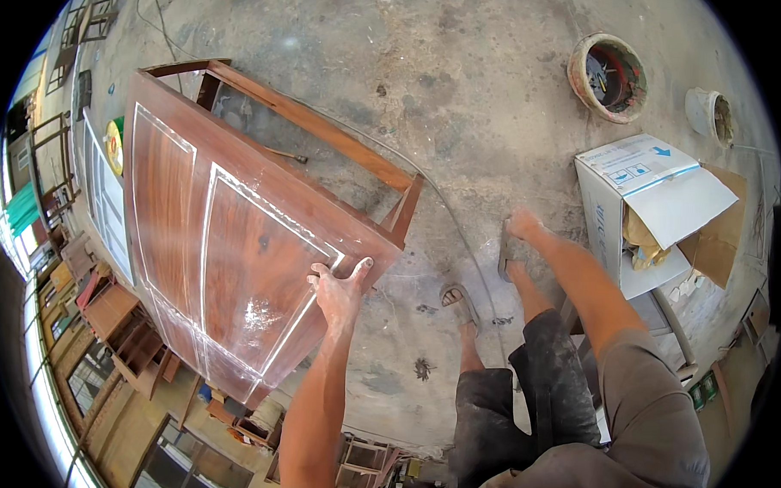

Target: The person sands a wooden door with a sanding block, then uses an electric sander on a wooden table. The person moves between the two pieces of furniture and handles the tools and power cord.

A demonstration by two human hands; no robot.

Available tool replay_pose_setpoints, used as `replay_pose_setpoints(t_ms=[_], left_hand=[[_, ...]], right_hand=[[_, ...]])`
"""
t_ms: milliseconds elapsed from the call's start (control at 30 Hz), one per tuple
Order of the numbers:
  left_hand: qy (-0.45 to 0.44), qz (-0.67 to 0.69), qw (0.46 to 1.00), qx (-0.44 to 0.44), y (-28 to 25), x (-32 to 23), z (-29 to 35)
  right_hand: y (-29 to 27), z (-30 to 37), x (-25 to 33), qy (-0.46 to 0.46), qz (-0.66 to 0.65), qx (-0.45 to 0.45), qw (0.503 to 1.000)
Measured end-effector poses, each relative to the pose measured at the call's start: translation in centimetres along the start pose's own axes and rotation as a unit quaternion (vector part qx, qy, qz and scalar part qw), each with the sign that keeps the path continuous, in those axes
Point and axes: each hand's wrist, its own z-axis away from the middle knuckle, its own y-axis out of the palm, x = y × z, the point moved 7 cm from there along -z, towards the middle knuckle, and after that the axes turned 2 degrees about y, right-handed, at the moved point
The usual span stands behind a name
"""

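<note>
A reddish-brown wooden furniture piece (236,239) with an open frame stands on the floor to my left. Pale, powdery lines border its panels, and whitish smears lie across the wood. My left hand (339,289) rests on it by the near right corner, thumb and fingers spread apart, with whitish dust on the skin. Out to the right, my right hand (526,225) is held apart from the furniture, above my sandalled right foot. Its fingers look curled in; whether anything is inside them is too small to make out.
A cable (448,207) runs across the concrete floor between the furniture and my feet. On the right stand an opened white cardboard box (599,195), a round tub (577,74) and a white bucket (698,113). Wooden cabinets (133,338) line the left side.
</note>
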Motion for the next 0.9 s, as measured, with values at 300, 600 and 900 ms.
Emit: replay_pose_setpoints(t_ms=[300, 600, 900], left_hand=[[0.006, -0.016, 1.000, 0.014, -0.2, -0.2, -0.4], [-0.028, -0.008, 0.999, 0.028, 0.5, 0.6, -0.3], [-0.001, -0.014, 1.000, -0.010, -0.2, 0.0, -0.1]], right_hand=[[7.7, -15.0, 11.4, -0.056, -0.046, -0.068, 0.995], [7.3, -17.0, 16.9, -0.061, 0.035, -0.088, 0.994], [0.0, -4.1, 6.7, -0.098, -0.195, -0.221, 0.950]])
